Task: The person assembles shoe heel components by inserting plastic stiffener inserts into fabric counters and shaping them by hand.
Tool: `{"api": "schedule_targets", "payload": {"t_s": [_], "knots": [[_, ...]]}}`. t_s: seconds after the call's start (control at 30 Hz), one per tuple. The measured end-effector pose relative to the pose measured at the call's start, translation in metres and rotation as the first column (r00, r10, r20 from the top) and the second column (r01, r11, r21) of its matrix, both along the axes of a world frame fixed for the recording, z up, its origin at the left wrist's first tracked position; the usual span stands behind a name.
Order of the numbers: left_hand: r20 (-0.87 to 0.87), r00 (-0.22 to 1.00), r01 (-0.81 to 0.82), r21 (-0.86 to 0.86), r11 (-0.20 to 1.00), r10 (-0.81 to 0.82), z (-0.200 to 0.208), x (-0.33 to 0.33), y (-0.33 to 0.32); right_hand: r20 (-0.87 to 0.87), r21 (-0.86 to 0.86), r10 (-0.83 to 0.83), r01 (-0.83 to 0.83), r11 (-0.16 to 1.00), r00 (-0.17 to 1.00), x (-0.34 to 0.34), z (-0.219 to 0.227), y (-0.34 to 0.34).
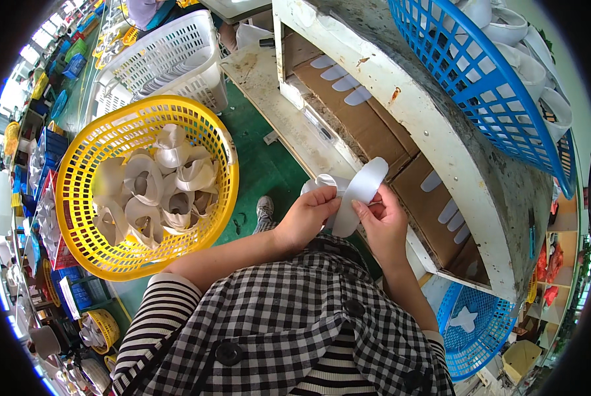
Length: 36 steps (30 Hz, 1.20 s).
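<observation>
A yellow basket (63,191) at left contains looped off-white pieces (172,156). The left hand (302,216) has thumb and forefinger pressed together on a curled white piece (326,179). Adjacent, between both hands, lies a flat white strip (359,191): smooth, elongated, rounded at its upper end, tilted up to the right. The right hand (384,218) pinches the strip's right edge, thumb on its face. Farther right, a cardboard-lined shelf (371,125) holds white round-ended tabs (358,96).

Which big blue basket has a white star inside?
The lower-right blue basket: a white star-like piece lies inside. The upper-right blue basket holds piled white pieces.
</observation>
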<state>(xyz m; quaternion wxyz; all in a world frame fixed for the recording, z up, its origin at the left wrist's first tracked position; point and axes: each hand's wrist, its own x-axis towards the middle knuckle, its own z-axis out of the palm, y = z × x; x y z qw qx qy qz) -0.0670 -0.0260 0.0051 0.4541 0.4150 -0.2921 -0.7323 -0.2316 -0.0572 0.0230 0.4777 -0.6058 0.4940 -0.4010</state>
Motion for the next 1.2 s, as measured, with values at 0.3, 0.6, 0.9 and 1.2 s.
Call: {"api": "schedule_targets", "payload": {"t_s": [0.3, 0.6, 0.9, 1.2], "knots": [[0.155, 0.987, -0.038, 0.039, 0.999, 0.031, 0.017, -0.004, -0.003, -0.056, 0.043, 0.0, 0.003, 0.999, 0.998, 0.001, 0.001, 0.0], [0.161, 0.982, -0.107, 0.018, 0.994, 0.103, 0.013, -0.01, -0.013, -0.525, -0.114, -0.043, -0.02, 0.993, 0.85, -0.008, 0.009, -0.005], [-0.164, 0.981, 0.14, 0.238, 0.961, -0.103, 0.006, -0.002, -0.014, 0.154, 0.216, 0.062, -0.095, 0.972, 0.986, -0.011, -0.026, -0.008], [-0.172, 0.967, 0.208, 0.107, 0.972, -0.188, -0.004, 0.004, -0.005, 0.324, 0.241, 0.031, -0.114, 0.964, 0.945, -0.007, -0.014, -0.007]]}}
